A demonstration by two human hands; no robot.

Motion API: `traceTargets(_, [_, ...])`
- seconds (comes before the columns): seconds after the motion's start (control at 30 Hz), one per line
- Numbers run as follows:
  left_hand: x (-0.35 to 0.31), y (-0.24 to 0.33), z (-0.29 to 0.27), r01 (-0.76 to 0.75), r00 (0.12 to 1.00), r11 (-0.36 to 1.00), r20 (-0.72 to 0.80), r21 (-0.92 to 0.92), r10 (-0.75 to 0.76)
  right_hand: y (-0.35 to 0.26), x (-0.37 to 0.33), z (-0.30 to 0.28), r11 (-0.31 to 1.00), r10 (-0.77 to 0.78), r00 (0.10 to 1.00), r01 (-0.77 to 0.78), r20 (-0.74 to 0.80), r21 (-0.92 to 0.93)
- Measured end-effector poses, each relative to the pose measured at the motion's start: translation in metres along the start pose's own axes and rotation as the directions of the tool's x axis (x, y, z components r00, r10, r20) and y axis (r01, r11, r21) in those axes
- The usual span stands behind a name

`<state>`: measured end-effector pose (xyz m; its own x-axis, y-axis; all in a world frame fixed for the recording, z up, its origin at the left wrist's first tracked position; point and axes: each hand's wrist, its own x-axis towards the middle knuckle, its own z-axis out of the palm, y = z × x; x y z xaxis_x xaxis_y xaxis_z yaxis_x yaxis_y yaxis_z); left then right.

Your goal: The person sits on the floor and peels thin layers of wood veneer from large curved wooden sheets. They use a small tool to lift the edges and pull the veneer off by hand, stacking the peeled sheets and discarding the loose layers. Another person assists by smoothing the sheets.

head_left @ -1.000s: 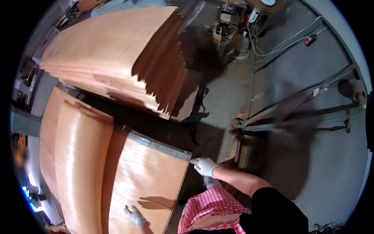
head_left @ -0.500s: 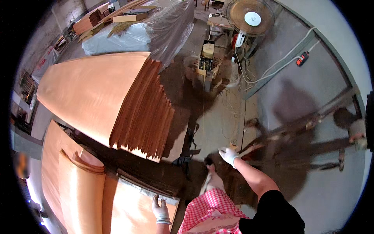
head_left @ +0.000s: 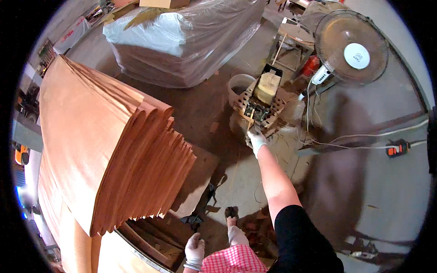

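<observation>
My right hand (head_left: 256, 140), in a pale glove, reaches out to the near end of a dark device (head_left: 259, 109) with a yellowish block (head_left: 266, 87) on top. Its fingers are closed at a thin tan strip (head_left: 251, 120) there; what lies inside them is hidden. Low in the picture, my left hand (head_left: 195, 249), also gloved, is loosely closed with nothing seen in it. To its left rises a tall stack of thin reddish-brown veneer sheets (head_left: 150, 177), the top sheet (head_left: 82, 132) bent over its side.
A plastic-wrapped pile (head_left: 182, 50) stands at the back. At the right are a standing fan (head_left: 350, 45), a red cylinder (head_left: 311, 66) and a power strip (head_left: 398, 148) with loose cables. A white bucket (head_left: 240, 84) sits beside the device.
My view has moved forward, bringing the device and fan closer. My right hand has stretched forward to the device. My left hand has left the lower sheet's edge and its fingers have curled in.
</observation>
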<state>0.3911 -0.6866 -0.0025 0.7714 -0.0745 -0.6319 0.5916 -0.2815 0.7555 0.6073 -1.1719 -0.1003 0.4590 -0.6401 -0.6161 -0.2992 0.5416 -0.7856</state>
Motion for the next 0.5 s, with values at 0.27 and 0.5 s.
traceTargets(0.27, [0.064,0.074,0.072,-0.160,0.987,0.967,0.019,0.197,0.159,-0.012,0.010,0.006,0.974,-0.067,0.974,0.111,0.217,-0.199])
traceTargets(0.5, [0.173,0.231,0.214,-0.425,0.868,0.905,0.269,-0.036,0.418,-0.014,-0.098,-0.033,0.977,0.055,0.931,0.025,0.361,-0.213])
